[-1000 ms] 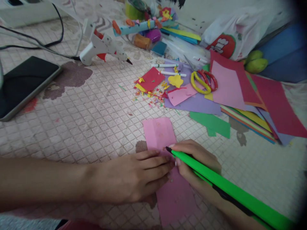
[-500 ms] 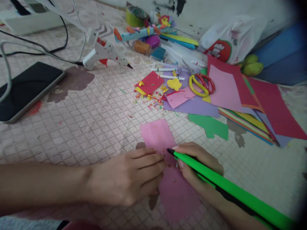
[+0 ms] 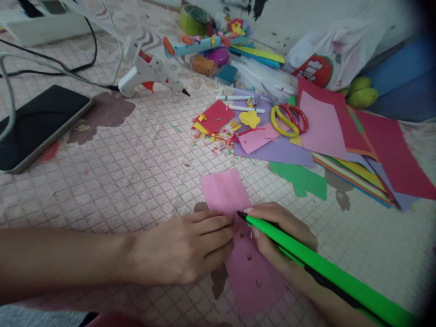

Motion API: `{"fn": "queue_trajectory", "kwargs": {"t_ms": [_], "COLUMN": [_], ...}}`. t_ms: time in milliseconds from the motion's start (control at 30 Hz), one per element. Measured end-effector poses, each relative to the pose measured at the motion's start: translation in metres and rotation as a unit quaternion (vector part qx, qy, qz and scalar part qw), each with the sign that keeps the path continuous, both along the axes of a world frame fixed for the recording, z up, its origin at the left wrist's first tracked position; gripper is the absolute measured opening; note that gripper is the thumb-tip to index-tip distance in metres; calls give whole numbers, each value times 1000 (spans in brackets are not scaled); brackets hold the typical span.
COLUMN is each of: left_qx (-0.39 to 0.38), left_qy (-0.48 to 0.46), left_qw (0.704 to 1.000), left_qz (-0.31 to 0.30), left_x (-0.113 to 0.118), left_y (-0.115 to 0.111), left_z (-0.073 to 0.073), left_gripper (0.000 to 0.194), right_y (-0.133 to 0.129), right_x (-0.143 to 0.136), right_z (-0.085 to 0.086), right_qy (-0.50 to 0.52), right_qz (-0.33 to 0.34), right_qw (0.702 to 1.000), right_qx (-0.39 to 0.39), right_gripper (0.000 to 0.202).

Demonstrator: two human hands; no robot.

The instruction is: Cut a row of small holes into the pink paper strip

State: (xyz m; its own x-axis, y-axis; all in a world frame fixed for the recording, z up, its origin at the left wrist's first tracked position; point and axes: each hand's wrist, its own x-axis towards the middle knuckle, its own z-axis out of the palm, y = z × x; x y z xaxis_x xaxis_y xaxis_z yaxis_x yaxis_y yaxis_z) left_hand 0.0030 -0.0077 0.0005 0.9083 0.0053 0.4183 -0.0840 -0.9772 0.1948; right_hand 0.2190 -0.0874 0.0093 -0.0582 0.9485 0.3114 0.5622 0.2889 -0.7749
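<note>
A pink strip of paper (image 3: 251, 277) lies on the tablecloth, with several small round marks along its length. The fingers of my left hand (image 3: 190, 245) rest flat across its left edge, near the middle. In my right hand (image 3: 286, 231) is a long bright green pen (image 3: 306, 250) with a black tip, gripped between thumb and fingers. The tip meets the strip, or hovers just over it, close to my left fingertips; whether it touches I cannot tell. Part of the strip is hidden under both hands.
Scissors (image 3: 285, 120), coloured paper sheets (image 3: 323, 122) and a green paper scrap (image 3: 299, 179) lie beyond my right hand. Paper bits surround a red piece (image 3: 214, 117). A glue gun (image 3: 150, 72), cables and a phone (image 3: 41, 127) are at the left. A plastic bag (image 3: 334, 54) stands behind.
My left hand has shifted slightly, and the round marks on the lower half of the strip show more clearly. The pen stays in nearly the same place. The view has moved a little.
</note>
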Motion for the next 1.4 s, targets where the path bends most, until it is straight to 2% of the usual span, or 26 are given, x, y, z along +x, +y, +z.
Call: {"fn": "queue_trajectory", "kwargs": {"t_ms": [300, 533, 1200, 1400], "left_qx": [2, 2, 9, 15], "left_qy": [-1, -6, 9, 8], "left_qw": [1000, 1000, 1000, 1000], "left_qz": [-4, 1, 5, 8], "left_x": [0, 0, 0, 0], "left_y": [-1, -2, -1, -5], "left_z": [-3, -3, -1, -4], "left_gripper": [31, 33, 30, 30], "right_y": [-1, 0, 2, -4], "right_x": [1, -2, -1, 0], "right_z": [0, 3, -1, 6], "right_qy": [-12, -2, -16, -7], "right_qz": [11, -25, 11, -26], "right_qw": [999, 1000, 1000, 1000], "right_qx": [-35, -3, -7, 16], "right_gripper": [27, 28, 31, 31]}}
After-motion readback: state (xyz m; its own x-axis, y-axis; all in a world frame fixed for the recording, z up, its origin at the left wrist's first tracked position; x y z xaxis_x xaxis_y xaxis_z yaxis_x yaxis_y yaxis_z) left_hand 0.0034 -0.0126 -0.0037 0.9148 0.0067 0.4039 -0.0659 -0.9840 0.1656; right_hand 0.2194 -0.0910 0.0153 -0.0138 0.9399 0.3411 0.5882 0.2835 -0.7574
